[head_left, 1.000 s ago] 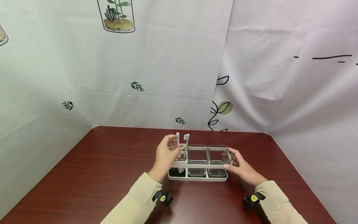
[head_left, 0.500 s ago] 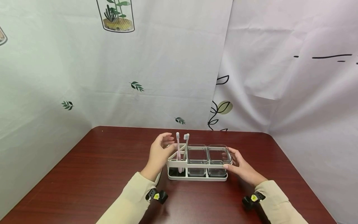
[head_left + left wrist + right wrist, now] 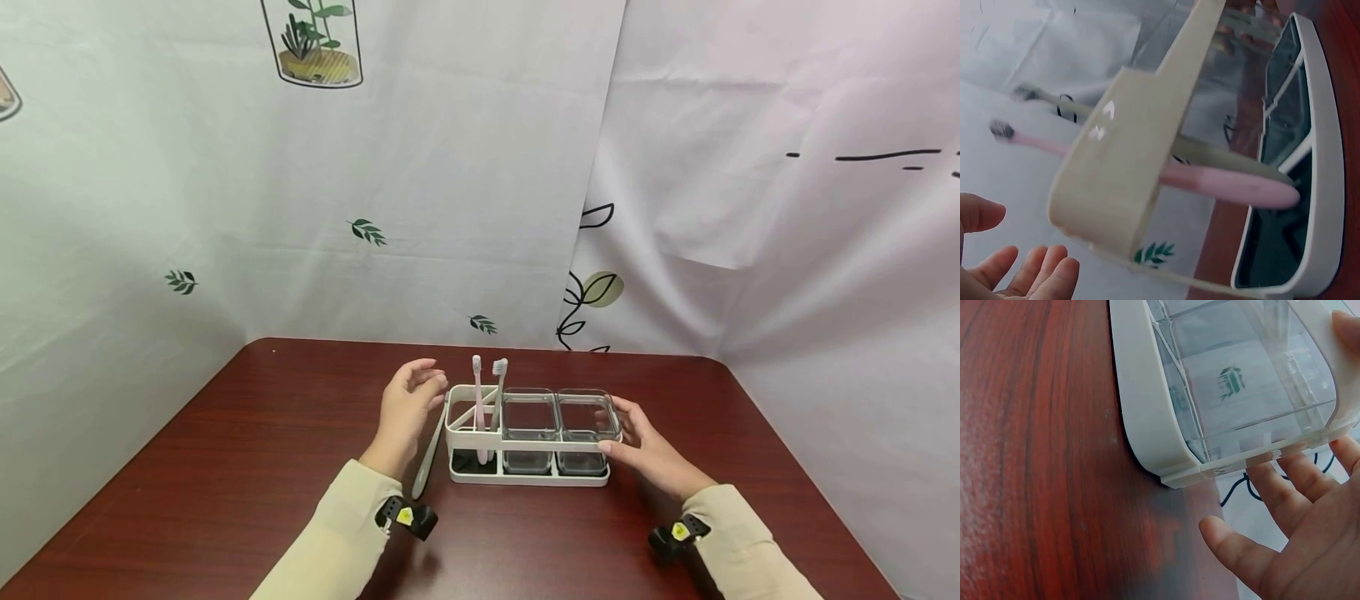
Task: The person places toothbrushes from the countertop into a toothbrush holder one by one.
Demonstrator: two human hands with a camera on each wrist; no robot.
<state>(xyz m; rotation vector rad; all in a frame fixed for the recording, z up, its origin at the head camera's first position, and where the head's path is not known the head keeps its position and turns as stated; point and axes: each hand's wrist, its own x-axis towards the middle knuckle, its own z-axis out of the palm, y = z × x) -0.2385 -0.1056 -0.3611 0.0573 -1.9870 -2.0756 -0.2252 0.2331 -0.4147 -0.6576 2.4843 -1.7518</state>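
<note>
A white rack (image 3: 480, 437) stands mid-table with a pink toothbrush (image 3: 477, 400) and a grey toothbrush (image 3: 498, 392) upright in its left section. Two clear square cups (image 3: 531, 427) fill the rest. My left hand (image 3: 408, 400) hovers just left of the rack, its fingers relaxed and holding nothing. My right hand (image 3: 637, 442) rests with straight fingers and thumb against the rack's right end. The left wrist view shows the rack rim (image 3: 1129, 187), the pink toothbrush (image 3: 1222, 184) and my loose fingers (image 3: 1029, 275). In the right wrist view, my fingers (image 3: 1285, 500) touch the rack (image 3: 1147, 412).
A pale toothbrush (image 3: 426, 462) lies slanted on the dark red table (image 3: 247, 450) beside the rack's left end, below my left hand. White printed curtains (image 3: 450, 167) close off the back and both sides.
My left hand has let go of the pink toothbrush and drawn back to the left, uncovering the pale toothbrush beside the rack. The right hand and rack have stayed put.
</note>
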